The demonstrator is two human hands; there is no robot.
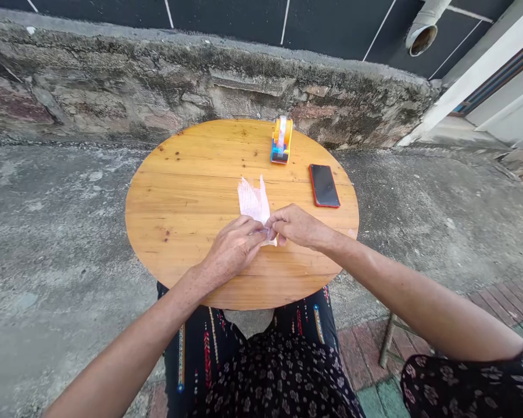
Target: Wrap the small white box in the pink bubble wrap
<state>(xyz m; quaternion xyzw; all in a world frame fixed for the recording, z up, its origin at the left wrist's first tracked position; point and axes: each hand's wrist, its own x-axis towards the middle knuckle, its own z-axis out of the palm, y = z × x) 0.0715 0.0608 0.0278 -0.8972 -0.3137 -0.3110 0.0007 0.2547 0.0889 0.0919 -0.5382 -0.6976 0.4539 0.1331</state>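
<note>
On the round wooden table lies a crumpled, thin whitish-pink sheet (253, 200) with faint printing and a ragged top edge. Whether it is paper or plastic I cannot tell. My left hand (237, 241) presses on its lower part, fingertips and thumb closed against it. From the right, my right hand (294, 225) pinches the sheet's lower right edge, its fingertips touching those of the left. A small bluish-purple patch shows between the fingers; the fingertips hide the rest. Beyond the sheet stands a yellow and blue tape dispenser (281, 140) with a roll of tape in it.
A phone (325, 186) in a red case lies at the right of the round table (178, 203). A rough stone wall base (135, 87) runs close behind the table. A stool leg (387, 342) stands at the lower right, and my legs are under the near edge.
</note>
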